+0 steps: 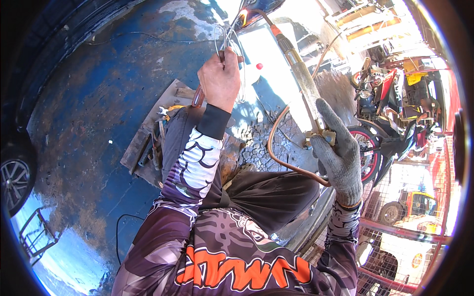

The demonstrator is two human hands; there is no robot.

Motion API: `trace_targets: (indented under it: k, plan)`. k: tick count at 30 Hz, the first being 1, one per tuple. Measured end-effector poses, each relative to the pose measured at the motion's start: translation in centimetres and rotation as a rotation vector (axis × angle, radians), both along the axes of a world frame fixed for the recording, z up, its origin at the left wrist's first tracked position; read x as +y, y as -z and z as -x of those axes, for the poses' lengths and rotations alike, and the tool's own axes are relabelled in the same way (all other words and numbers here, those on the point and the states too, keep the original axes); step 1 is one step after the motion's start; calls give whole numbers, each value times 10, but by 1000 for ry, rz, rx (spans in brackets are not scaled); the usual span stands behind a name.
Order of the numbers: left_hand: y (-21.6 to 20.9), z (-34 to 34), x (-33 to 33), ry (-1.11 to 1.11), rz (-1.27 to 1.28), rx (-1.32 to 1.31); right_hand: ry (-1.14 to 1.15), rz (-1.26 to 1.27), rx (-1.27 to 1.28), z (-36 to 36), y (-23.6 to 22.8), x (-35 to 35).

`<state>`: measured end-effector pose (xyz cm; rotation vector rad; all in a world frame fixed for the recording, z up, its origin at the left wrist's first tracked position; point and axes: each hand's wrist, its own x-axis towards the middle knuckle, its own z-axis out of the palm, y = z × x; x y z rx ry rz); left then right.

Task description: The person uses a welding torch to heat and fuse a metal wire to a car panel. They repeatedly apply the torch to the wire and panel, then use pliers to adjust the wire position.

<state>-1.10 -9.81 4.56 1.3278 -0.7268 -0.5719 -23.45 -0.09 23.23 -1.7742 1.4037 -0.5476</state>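
My bare left hand is closed round a loosely looped coil of thin metal wire, whose strands reach up toward the top of the view. An amber-brown handle sticks out below the same fist; its other end is hidden. My right hand, in a grey knit glove, grips a gas torch near its valve end. From there the torch slants up and left to a bent, thin neck. An orange glow shows at its tip, beside a dark, shiny rounded part at the top edge.
A brown hose loops from the torch's lower end. Beside my left leg lies a wooden board with tools on it. Motorcycles stand at right before a mesh fence; a car wheel shows at left. A small red round thing appears between my hands.
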Motion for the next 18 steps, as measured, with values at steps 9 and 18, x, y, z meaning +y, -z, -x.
trace_targets:
  k: [9, 18]
  plan:
    - [0, -1, 0, 2, 5, -9, -30, 25, 15, 0, 0, -1]
    - [0, 0, -1, -11, 10, -4, -12, 21, -14, -1, 0, 0]
